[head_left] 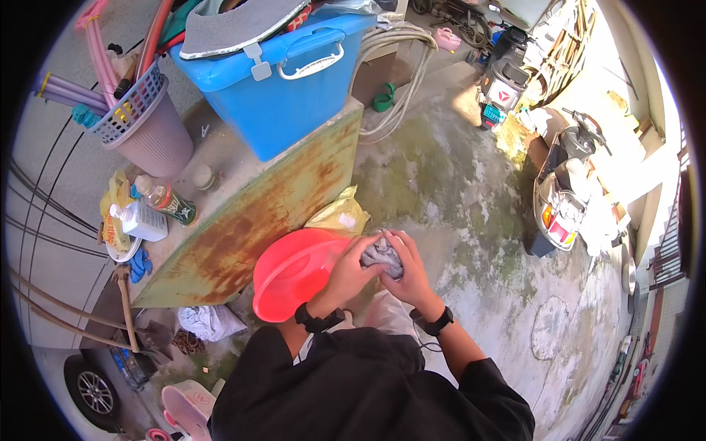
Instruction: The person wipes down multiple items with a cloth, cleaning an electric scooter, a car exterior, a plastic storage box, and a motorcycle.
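Between my two hands is a crumpled grey cloth [382, 254], bunched into a ball in front of my body. My left hand [351, 266] wraps its left side, fingers curled over the top. From the right, my right hand [412, 273] closes around the other side. Both wrists carry black bands. Just left of my left hand stands a red plastic basin [273, 283]; its far inside is partly hidden by my forearm and hand. A yellow bag [340, 213] lies on the ground behind the basin.
A rusty green cabinet [243, 235] at left bears a blue storage box [272, 103], a lilac basket [158, 143], a bottle [176, 204] and a white jug [143, 223]. Parked scooters [507, 81] and a loaded cart [555, 209] stand right. A pink stool [190, 403] sits lower left.
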Demonstrator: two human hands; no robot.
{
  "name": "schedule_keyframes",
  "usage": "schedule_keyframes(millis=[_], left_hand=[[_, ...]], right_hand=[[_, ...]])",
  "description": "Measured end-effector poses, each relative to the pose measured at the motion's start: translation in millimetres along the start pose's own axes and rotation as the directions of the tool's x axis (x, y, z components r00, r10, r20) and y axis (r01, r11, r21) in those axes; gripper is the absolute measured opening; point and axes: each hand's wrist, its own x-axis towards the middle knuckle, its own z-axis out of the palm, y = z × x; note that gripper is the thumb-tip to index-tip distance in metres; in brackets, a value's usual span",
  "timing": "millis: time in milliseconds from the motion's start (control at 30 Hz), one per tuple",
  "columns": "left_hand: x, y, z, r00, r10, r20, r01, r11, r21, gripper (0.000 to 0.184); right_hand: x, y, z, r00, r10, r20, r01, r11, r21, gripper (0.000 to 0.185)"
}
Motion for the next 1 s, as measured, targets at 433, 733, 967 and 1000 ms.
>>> schedule_keyframes(millis=[433, 733, 967, 1000], left_hand=[[194, 15, -28, 0.582, 0.612, -0.536, -0.093, 0.705, 0.703, 0.061], [301, 14, -67, 0.487, 0.608, -0.627, 0.071, 0.688, 0.723, 0.060], [282, -25, -104, 0.383, 0.626, -0.679, 0.337, 0.590, 0.734, 0.054], [271, -27, -104, 0.360, 0.628, -0.690, 0.356, 0.591, 0.724, 0.054]], right_hand=[[266, 130, 16, 0.784, -0.617, 0.068, 0.618, 0.786, 0.003, 0.063], [385, 162, 63, 0.722, -0.670, -0.170, 0.691, 0.693, 0.205, 0.060], [386, 165, 142, 0.673, -0.721, -0.164, 0.735, 0.628, 0.255, 0.057], [380, 160, 144, 0.650, -0.750, -0.123, 0.749, 0.607, 0.265, 0.056]])
